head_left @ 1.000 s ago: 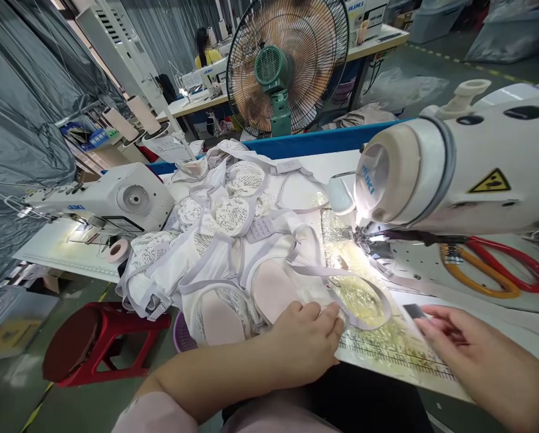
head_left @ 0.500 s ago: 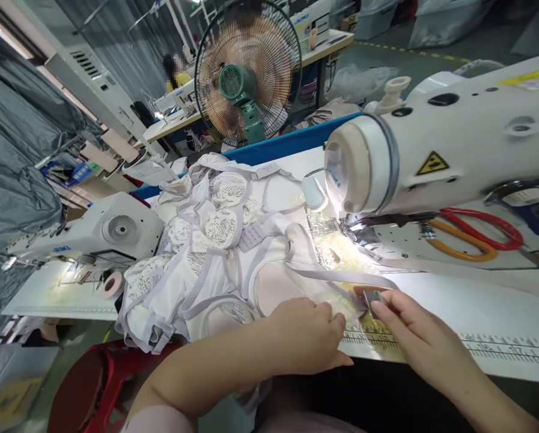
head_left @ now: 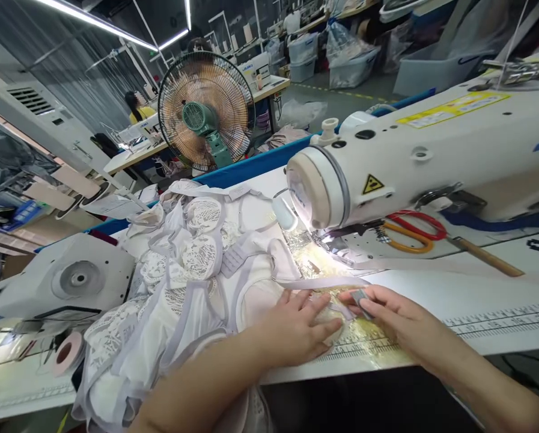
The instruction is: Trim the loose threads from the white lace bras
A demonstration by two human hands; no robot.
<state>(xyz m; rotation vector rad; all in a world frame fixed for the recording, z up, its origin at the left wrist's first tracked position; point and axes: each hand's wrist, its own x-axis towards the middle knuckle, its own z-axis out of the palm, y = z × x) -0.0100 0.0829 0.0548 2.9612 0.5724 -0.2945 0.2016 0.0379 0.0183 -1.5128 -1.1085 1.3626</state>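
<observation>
- Head view: the left hand lies palm down with fingers spread wide, its grip closed on nothing, over the near edge of a white bra.
- That bra lies on the table, at the right side of a heap of white lace bras.
- The right hand has a narrow grip, thumb and fingers pinching a small grey piece; it may be a folded label, but it is too small to tell.
- A pale lilac strap runs from the bra towards the right hand's fingertips.
- Beyond the right hand stands a white sewing machine, its lamp lighting the needle area; scissors with red and orange handles lie beneath its arm.
- A printed ruler scale follows the table's near edge.
</observation>
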